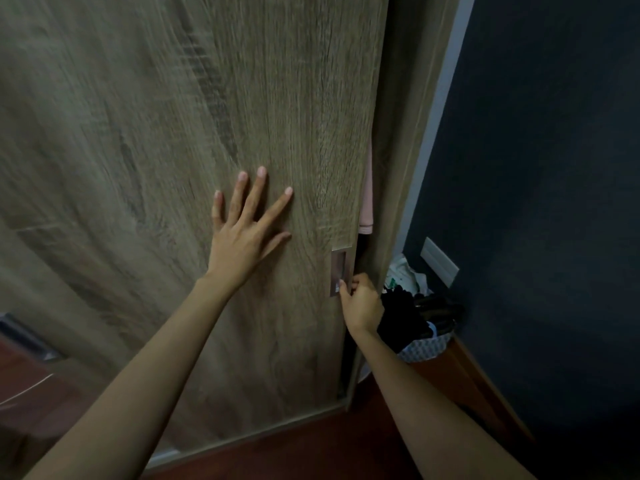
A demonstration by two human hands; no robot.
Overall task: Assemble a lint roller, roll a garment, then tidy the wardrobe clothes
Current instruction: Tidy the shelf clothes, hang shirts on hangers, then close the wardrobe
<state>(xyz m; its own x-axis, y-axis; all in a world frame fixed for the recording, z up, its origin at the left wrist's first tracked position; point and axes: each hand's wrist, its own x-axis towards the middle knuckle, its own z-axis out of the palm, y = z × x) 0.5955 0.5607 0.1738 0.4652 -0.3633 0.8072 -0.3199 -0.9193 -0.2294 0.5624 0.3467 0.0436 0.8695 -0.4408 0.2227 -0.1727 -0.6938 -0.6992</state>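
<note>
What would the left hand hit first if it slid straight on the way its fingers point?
Only more panel, probably. The left hand lies flat on the wardrobe door, fingers aimed up it; that line looks free as far as shown. The recessed handle and pink garment sit off to its right.

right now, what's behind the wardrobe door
Through the narrow gap at the right edge of the wardrobe door, a strip of pink garment shows, dark below it. The door covers everything else inside, so other clothes cannot be seen.
</note>
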